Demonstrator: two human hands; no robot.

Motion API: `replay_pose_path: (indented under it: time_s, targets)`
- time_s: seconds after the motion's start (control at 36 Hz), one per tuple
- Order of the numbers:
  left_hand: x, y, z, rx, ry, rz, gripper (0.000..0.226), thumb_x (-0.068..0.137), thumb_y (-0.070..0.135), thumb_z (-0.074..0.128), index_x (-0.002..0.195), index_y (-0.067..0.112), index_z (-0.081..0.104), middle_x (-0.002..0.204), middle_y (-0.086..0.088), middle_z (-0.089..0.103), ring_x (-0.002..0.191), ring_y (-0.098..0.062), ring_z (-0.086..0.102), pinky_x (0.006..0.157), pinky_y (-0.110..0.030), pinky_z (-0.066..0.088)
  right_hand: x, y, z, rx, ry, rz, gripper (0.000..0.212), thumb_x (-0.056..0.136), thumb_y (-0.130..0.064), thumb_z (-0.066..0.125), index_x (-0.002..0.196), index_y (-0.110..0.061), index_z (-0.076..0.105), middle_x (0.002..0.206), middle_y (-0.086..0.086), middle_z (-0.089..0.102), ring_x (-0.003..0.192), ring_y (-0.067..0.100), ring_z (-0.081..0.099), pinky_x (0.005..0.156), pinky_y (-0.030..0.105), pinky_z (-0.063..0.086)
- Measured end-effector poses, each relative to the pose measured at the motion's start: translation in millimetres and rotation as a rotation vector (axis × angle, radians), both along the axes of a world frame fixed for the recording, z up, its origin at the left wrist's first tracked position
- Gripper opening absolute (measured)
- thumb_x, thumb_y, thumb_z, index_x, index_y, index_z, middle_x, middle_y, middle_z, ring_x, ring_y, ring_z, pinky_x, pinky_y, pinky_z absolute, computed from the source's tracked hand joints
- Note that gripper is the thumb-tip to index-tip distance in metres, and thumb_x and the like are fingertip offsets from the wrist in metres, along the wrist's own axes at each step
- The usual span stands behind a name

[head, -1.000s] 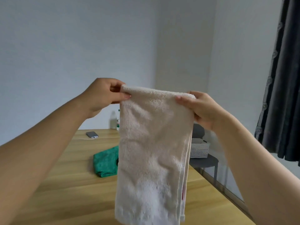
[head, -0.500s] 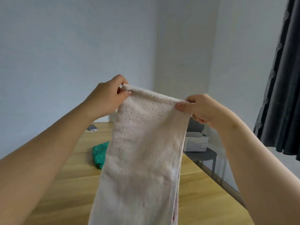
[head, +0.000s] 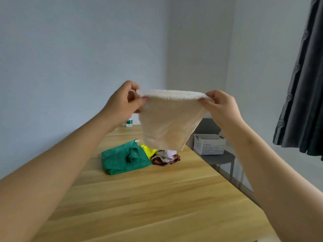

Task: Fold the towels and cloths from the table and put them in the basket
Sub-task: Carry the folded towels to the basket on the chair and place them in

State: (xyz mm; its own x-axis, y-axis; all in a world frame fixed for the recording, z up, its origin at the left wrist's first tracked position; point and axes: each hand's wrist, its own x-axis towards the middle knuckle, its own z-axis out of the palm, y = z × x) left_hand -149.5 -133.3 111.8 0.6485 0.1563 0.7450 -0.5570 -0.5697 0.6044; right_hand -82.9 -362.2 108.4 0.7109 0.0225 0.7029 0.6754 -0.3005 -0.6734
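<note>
A cream towel is held up in the air above the wooden table. My left hand pinches its top left corner and my right hand pinches its top right corner. The towel's lower end swings away from me, so its underside shows. On the table behind it lie a crumpled green cloth, a yellow cloth and a brown and white cloth. A white perforated basket stands on a grey stool beyond the table's right edge.
The grey stool stands to the right of the table. A small bottle stands at the table's far end by the wall. A dark curtain hangs at the right.
The towel's hanging lower part has swung up and away from me, uncovering the yellow and brown cloths. Both hands have kept their pinch on the top corners, now level with each other.
</note>
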Motion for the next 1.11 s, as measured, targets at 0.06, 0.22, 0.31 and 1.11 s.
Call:
replay_pose_path:
  time_s: [0.06,0.22,0.31,1.11]
  targets:
    - [-6.8,-0.5,-25.6,0.077,0.069,-0.008,0.026,0.087,0.007,0.061,0.082,0.026,0.044,0.071,-0.003,0.049,0.066,-0.016,0.048,0.062,-0.014,0.044,-7.3,-6.1,-24.1,-0.019,0.060,0.041,0.004,0.087,-0.017,0.062,0.091,-0.016,0.060,0.080,-0.006,0.058,0.081,0.014,0.053,0.076,0.031,0.044]
    - [-28.0,-0.5,-114.0,0.122,0.364,-0.101,0.026,0.080,0.006,0.069,0.078,0.022,0.048,0.076,-0.006,0.050,0.073,-0.015,0.046,0.070,-0.027,0.039,-31.2,-21.1,-111.1,-0.076,0.314,0.124,0.010,0.084,-0.014,0.064,0.075,-0.016,0.060,0.069,-0.002,0.052,0.065,0.012,0.045,0.060,0.026,0.036]
    - [-40.3,-6.6,-149.8,0.057,0.391,-0.124,0.023,0.080,0.007,0.069,0.077,0.020,0.050,0.070,-0.002,0.047,0.066,-0.011,0.042,0.064,-0.025,0.036,-47.0,-28.0,-145.3,-0.123,0.435,0.164,0.015,0.086,-0.013,0.062,0.072,-0.016,0.057,0.070,-0.002,0.050,0.067,0.011,0.044,0.060,0.025,0.033]
    - [45.1,-17.6,-208.8,-0.555,0.663,-0.081,0.007,0.091,0.024,0.057,0.095,0.019,0.061,0.095,-0.003,0.067,0.089,-0.021,0.064,0.080,-0.038,0.052,36.5,12.7,-194.7,0.191,0.635,0.079,0.013,0.092,-0.026,0.054,0.101,-0.016,0.052,0.088,-0.002,0.055,0.076,0.010,0.053,0.060,0.025,0.044]
